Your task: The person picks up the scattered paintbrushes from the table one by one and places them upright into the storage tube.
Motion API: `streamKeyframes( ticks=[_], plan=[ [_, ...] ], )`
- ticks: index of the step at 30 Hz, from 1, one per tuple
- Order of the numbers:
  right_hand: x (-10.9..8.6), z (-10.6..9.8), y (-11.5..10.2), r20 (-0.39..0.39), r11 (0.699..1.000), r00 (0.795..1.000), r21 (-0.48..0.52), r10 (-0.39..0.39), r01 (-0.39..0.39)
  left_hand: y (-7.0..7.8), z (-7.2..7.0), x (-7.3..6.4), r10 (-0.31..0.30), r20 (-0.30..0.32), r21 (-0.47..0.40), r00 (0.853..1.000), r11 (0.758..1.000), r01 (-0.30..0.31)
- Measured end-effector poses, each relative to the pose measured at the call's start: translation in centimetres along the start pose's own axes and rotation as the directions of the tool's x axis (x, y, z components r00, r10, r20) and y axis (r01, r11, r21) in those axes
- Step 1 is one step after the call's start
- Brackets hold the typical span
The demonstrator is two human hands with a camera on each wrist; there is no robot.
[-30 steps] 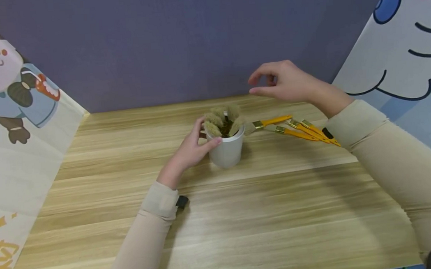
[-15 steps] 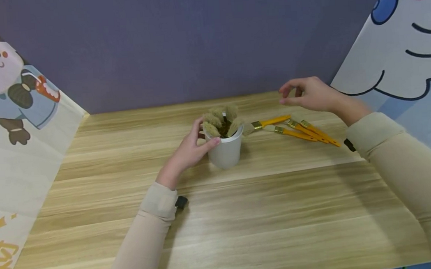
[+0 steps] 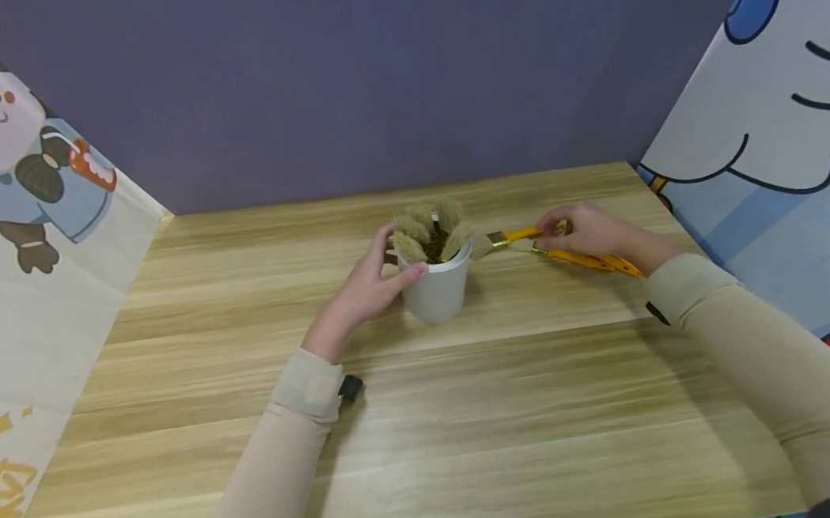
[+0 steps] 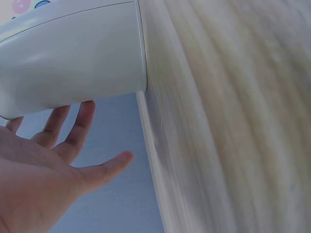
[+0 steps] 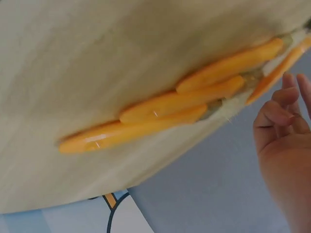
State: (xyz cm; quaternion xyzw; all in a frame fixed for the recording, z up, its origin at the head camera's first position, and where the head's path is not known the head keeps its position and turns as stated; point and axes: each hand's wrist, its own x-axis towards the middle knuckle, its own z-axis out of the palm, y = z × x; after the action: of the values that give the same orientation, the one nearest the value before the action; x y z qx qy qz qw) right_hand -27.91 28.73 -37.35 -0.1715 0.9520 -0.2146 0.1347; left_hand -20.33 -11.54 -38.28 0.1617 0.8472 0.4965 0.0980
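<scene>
A white cup (image 3: 434,293) stands upright on the wooden table, several beige bristle tufts (image 3: 420,223) sticking up out of it. My left hand (image 3: 368,288) holds its left side, thumb on the near rim and fingers round the far side. Seen from the left wrist, that hand's fingertips (image 4: 86,108) meet the wall of the cup. Right of the cup lies a flat paintbrush (image 3: 510,237) with an orange handle, its bristles toward the cup. My right hand (image 3: 595,232) is at the end of this handle, fingers loosely bent and fingertips right beside it in the right wrist view.
More orange-handled paintbrushes (image 5: 131,131) lie fanned together on the table (image 3: 432,424), partly under my right hand in the head view. A purple wall (image 3: 390,86) rises behind the table. Cartoon-printed panels (image 3: 31,163) flank both sides.
My right hand was raised near the back wall, moved right, then came down to the handle of the paintbrush nearest the cup. My left hand and the cup have stayed put.
</scene>
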Motion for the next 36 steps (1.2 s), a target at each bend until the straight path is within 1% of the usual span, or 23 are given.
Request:
streamKeyframes(
  ticks=[3, 7, 10, 14, 19, 22, 31, 36],
  plan=[
    [0.2, 0.6, 0.4, 0.001, 1.0, 1.0, -0.021, -0.018, 0.018, 0.1, 0.0, 0.0, 0.007, -0.002, -0.001, 1.0, 1.0, -0.007],
    [0.3, 1.1, 0.3, -0.008, 0.999, 1.0, -0.021, -0.027, 0.027, 0.2, -0.1, 0.0, 0.0, 0.002, 0.002, 1.0, 1.0, 0.0],
    [0.4, 1.5, 0.2, -0.019, 0.998, 0.999, -0.045, -0.037, 0.036, 0.2, -0.2, 0.1, -0.004, 0.003, 0.004, 1.0, 1.0, 0.004],
    [0.6, 2.0, 0.3, -0.026, 0.995, 0.999, -0.097, -0.035, 0.032, 0.2, -0.2, 0.2, -0.002, 0.007, 0.004, 1.0, 1.0, 0.002],
    [0.6, 2.3, 0.3, -0.031, 0.992, 0.999, -0.124, -0.023, 0.019, 0.3, -0.2, 0.2, 0.007, 0.01, 0.002, 1.0, 1.0, -0.007],
    [0.5, 2.2, 0.4, -0.022, 0.991, 0.999, -0.133, -0.025, 0.022, 0.3, -0.2, 0.2, 0.012, 0.013, 0.002, 1.0, 1.0, -0.012],
    [0.1, 1.6, 0.3, 0.019, 0.986, 1.0, -0.167, 0.004, -0.001, 0.1, -0.1, 0.1, 0.013, 0.018, -0.001, 1.0, 1.0, -0.013],
    [0.0, 0.7, 0.0, 0.022, 0.987, 0.999, -0.156, -0.026, 0.029, 0.1, -0.1, 0.0, 0.004, 0.016, -0.001, 1.0, 1.0, -0.004]
  ],
)
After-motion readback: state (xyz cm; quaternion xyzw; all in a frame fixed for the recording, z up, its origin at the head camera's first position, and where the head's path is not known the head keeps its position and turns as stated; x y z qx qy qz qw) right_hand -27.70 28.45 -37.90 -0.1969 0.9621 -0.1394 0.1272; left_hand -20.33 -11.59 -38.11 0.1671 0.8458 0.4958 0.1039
